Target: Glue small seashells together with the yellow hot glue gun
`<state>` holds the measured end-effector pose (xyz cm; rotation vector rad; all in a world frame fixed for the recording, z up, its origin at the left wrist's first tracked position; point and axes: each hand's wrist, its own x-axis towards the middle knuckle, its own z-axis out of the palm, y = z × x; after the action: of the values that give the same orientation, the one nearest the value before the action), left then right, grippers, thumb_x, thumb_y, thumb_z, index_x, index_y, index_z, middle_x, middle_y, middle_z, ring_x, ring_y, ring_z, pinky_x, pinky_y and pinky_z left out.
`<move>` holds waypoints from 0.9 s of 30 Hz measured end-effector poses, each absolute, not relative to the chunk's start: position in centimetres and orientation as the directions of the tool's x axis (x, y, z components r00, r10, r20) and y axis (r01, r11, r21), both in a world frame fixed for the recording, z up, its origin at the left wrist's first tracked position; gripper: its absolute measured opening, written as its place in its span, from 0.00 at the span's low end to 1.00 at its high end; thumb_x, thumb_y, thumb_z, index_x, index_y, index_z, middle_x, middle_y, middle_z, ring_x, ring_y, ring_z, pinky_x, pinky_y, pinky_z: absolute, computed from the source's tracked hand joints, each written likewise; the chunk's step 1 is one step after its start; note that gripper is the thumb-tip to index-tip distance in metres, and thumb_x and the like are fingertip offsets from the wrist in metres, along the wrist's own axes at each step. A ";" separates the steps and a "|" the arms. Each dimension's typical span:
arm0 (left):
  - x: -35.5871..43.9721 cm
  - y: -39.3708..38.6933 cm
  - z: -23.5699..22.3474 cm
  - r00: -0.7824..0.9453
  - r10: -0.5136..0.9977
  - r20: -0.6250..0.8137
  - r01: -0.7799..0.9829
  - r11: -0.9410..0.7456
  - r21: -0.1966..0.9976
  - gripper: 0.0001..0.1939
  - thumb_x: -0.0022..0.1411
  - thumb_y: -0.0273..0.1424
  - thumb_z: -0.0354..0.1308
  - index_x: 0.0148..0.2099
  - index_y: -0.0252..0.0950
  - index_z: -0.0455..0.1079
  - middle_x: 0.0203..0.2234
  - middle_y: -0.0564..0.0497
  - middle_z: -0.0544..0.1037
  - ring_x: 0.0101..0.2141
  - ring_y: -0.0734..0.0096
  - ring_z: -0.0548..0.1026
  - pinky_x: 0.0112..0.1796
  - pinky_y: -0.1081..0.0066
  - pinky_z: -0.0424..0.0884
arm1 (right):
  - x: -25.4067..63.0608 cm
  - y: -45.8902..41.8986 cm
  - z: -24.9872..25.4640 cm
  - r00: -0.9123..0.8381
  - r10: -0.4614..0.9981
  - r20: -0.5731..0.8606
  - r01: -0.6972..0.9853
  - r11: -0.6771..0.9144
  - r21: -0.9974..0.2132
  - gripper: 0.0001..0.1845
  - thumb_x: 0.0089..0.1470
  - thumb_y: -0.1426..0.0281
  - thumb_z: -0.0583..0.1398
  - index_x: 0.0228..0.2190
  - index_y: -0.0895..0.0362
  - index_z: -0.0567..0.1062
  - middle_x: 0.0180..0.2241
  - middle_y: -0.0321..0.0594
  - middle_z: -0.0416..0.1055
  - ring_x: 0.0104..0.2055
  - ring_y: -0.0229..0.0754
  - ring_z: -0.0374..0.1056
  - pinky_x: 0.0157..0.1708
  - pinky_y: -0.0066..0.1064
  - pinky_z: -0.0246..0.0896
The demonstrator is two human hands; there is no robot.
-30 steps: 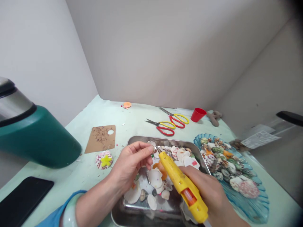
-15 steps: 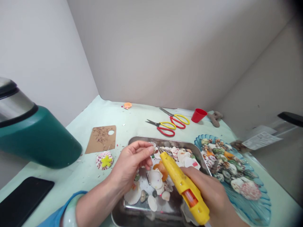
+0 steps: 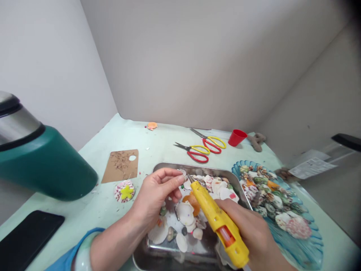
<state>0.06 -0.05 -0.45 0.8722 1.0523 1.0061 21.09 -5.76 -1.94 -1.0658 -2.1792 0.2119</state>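
Note:
My right hand [image 3: 248, 226] is wrapped round a yellow hot glue gun [image 3: 216, 216], whose metal nozzle points up and left. Thumb and forefinger of my left hand [image 3: 162, 192] are pinched close to that nozzle; what sits between them, if anything, is too small to make out. Both hands are over a metal tray [image 3: 194, 259] of seashells. A white scallop shell [image 3: 185, 213], an orange shell [image 3: 192, 203] and several small stones and shells lie in it. The glue gun hides part of the tray.
Left of the tray are a decorated disc with a yellow star [image 3: 126, 192], brown card [image 3: 120, 165], a black phone [image 3: 31, 237] and a green bottle [image 3: 53, 169]. Behind lie two scissors [image 3: 197, 150] and a red cup [image 3: 237, 138]. A blue plate [image 3: 296, 252] of shells stands right.

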 end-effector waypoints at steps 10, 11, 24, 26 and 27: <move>0.5 -0.1 0.0 0.092 0.976 -0.198 -0.150 0.210 0.966 0.10 0.51 0.33 0.64 0.35 0.35 0.71 0.18 0.56 0.73 0.19 0.79 0.68 0.21 0.79 0.65 | 20.9 -5.9 -1.1 -0.332 0.772 0.542 0.603 0.616 -0.507 0.13 0.55 0.69 0.56 0.44 0.52 0.66 0.32 0.40 0.75 0.31 0.44 0.73 0.23 0.27 0.65; 0.6 -0.2 0.1 0.072 0.980 -0.188 -0.126 0.196 0.973 0.09 0.51 0.32 0.64 0.35 0.35 0.71 0.19 0.56 0.74 0.19 0.79 0.69 0.21 0.79 0.65 | 20.9 -5.9 -1.1 -0.321 0.783 0.533 0.595 0.605 -0.529 0.12 0.55 0.69 0.56 0.43 0.51 0.67 0.32 0.39 0.75 0.30 0.43 0.74 0.24 0.27 0.66; 0.7 -1.6 0.2 -0.012 0.973 0.231 0.372 -0.210 0.904 0.06 0.56 0.31 0.60 0.38 0.42 0.75 0.26 0.56 0.79 0.23 0.76 0.74 0.28 0.76 0.71 | 20.9 -5.8 -1.1 -0.285 0.848 0.448 0.576 0.525 -0.627 0.11 0.52 0.72 0.58 0.40 0.52 0.71 0.29 0.33 0.75 0.24 0.36 0.71 0.24 0.22 0.66; 0.6 -1.6 0.2 -0.014 0.965 0.264 0.394 -0.237 0.888 0.06 0.56 0.30 0.59 0.37 0.42 0.75 0.27 0.56 0.79 0.23 0.76 0.74 0.28 0.77 0.72 | 20.9 -5.8 -1.0 -0.295 0.840 0.454 0.575 0.536 -0.618 0.11 0.52 0.73 0.58 0.40 0.51 0.70 0.29 0.32 0.74 0.24 0.35 0.71 0.24 0.22 0.65; 0.6 -1.7 0.2 -0.015 0.960 0.278 0.402 -0.249 0.881 0.06 0.56 0.30 0.59 0.37 0.42 0.75 0.28 0.57 0.80 0.24 0.77 0.74 0.28 0.77 0.72 | 20.9 -5.9 -1.0 -0.301 0.833 0.464 0.570 0.547 -0.613 0.12 0.52 0.73 0.58 0.40 0.51 0.70 0.29 0.32 0.74 0.24 0.35 0.71 0.24 0.22 0.66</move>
<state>0.62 -1.68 0.17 1.6900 1.4242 1.2471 20.95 -5.88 -1.00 -1.1303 -2.0048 0.4296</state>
